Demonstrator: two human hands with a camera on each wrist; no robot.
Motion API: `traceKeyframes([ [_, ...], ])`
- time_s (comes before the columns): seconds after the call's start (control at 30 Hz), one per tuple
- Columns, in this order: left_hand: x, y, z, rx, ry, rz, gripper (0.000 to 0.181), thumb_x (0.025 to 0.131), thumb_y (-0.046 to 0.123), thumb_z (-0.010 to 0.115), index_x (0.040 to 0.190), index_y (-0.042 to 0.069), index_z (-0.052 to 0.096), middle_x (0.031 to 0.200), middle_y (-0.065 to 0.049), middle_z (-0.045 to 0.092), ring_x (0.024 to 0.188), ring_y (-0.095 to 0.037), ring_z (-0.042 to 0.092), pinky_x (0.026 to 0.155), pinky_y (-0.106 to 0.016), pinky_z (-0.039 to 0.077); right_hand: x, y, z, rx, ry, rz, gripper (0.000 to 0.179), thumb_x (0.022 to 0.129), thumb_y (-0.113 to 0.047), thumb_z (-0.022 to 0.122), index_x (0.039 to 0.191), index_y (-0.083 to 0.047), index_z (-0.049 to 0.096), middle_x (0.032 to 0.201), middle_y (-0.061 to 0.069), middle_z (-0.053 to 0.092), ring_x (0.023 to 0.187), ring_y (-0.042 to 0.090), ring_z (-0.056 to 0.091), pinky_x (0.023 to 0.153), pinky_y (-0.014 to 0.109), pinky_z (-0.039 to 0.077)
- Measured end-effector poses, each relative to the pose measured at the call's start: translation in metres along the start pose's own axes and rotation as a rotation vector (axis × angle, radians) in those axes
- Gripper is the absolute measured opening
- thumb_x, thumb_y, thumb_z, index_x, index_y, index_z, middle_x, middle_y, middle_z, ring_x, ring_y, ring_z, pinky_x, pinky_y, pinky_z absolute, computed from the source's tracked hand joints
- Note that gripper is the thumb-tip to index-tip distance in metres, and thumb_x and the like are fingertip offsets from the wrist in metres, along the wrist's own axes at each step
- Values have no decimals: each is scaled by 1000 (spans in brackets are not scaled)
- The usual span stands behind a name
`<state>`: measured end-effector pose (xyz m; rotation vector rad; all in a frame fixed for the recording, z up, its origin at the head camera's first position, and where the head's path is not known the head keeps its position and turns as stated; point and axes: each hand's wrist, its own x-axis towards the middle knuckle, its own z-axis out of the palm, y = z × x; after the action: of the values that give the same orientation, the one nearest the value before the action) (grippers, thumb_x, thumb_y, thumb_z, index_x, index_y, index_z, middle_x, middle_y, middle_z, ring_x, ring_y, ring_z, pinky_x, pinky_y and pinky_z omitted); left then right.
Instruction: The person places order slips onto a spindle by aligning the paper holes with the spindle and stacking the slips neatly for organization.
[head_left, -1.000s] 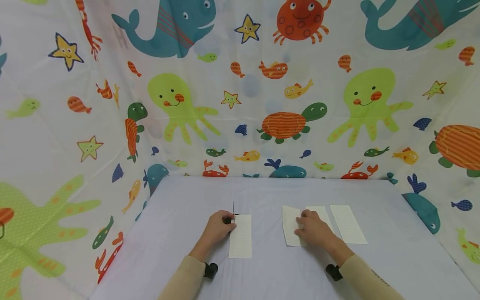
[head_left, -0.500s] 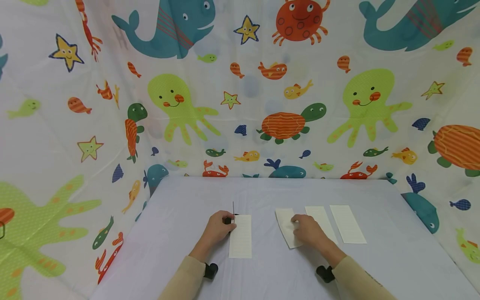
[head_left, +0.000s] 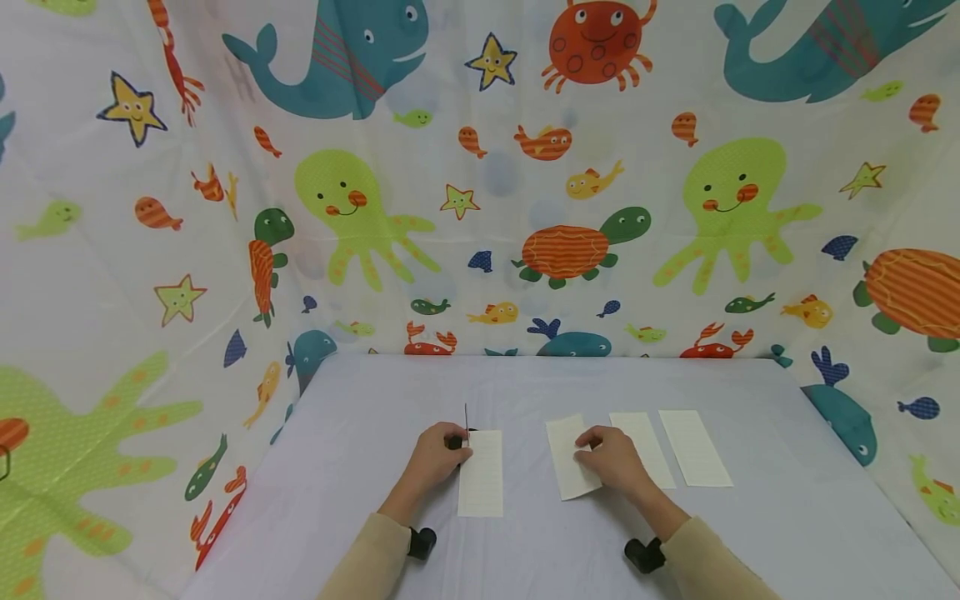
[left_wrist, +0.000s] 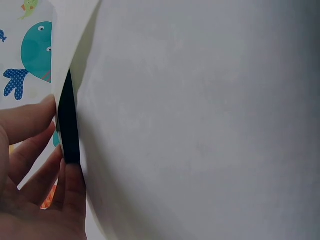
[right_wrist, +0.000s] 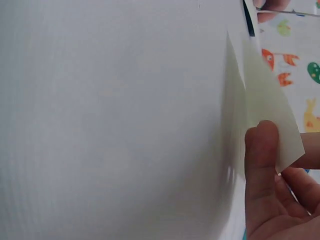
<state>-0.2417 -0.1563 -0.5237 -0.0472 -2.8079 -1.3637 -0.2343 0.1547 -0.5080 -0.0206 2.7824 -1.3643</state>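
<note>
My left hand (head_left: 433,460) pinches the left edge of a pale, lined paper slip (head_left: 482,475) near its top corner. Within the same grip is a thin black tapered object (left_wrist: 70,125), seen against the slip's edge in the left wrist view; its kind cannot be made out. A fine dark line (head_left: 467,415) stands up above that hand in the head view. To the right, another cream paper slip (head_left: 566,458) is held by its right side between the thumb and fingers of my right hand (head_left: 617,460). It looks tilted and slightly bent in the right wrist view (right_wrist: 267,100).
Two more paper slips lie on the white-covered table (head_left: 390,383): a middle slip (head_left: 643,437), partly behind the right hand, and a far right slip (head_left: 696,448). A curtain (head_left: 480,183) printed with sea animals hangs behind and beside the table.
My right hand has moved left and drawn its paper slip away from the two slips on the right. The slip has turned slightly. My left hand stays in place.
</note>
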Motion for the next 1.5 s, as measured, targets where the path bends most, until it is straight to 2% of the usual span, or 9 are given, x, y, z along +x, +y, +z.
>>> traceKeyframes([
  [0.27, 1, -2, 0, -3, 2, 11, 22, 86, 7, 79, 105, 2, 70, 113, -15, 68, 109, -32, 62, 96, -53, 49, -3, 0, 9, 58, 44, -33, 14, 83, -4, 76, 97, -5, 73, 96, 6, 67, 86, 21, 61, 74, 36, 50],
  [0.43, 0, 0, 1, -7, -6, 22, 21, 86, 7, 78, 104, 2, 69, 113, -16, 67, 109, -33, 61, 97, -53, 48, -8, -7, 15, 103, 63, -16, 15, 84, -4, 78, 98, -6, 74, 98, 5, 68, 89, 21, 60, 78, 36, 49],
  [0.77, -1, -1, -1, 10, -11, 86, 17, 87, 6, 75, 102, 1, 68, 111, -16, 66, 109, -34, 60, 97, -55, 47, -13, -23, 29, 217, 65, -3, 17, 84, -6, 80, 100, -7, 75, 101, 6, 67, 83, 20, 59, 75, 32, 49],
  [0.93, -1, 0, -1, 19, -8, 93, 18, 88, 5, 73, 104, -1, 69, 112, -18, 66, 111, -36, 61, 98, -55, 47, -16, -32, 35, 299, 70, -15, 20, 83, -7, 81, 101, -7, 74, 105, 9, 67, 80, 20, 61, 74, 31, 50],
  [1.13, -1, 3, -1, 29, 1, 67, 22, 90, 4, 71, 110, -4, 69, 116, -20, 65, 111, -37, 61, 97, -55, 48, -19, -43, 42, 395, 60, -17, 22, 84, -7, 81, 105, -5, 73, 109, 10, 66, 83, 19, 65, 75, 27, 52],
  [1.33, -2, 8, -6, 21, 36, 17, 20, 94, 8, 66, 113, 3, 70, 121, -18, 63, 113, -36, 60, 95, -55, 49, -19, -52, 46, 484, 61, -41, 23, 84, -6, 81, 106, -3, 73, 108, 12, 65, 84, 19, 65, 74, 22, 53],
  [1.5, -2, 12, -12, -12, 65, 8, 22, 97, 10, 64, 118, 6, 69, 120, -17, 64, 105, -33, 63, 86, -50, 53, -20, -60, 47, 508, 68, -50, 24, 83, -6, 81, 106, -3, 73, 104, 11, 64, 81, 18, 64, 72, 22, 53],
])
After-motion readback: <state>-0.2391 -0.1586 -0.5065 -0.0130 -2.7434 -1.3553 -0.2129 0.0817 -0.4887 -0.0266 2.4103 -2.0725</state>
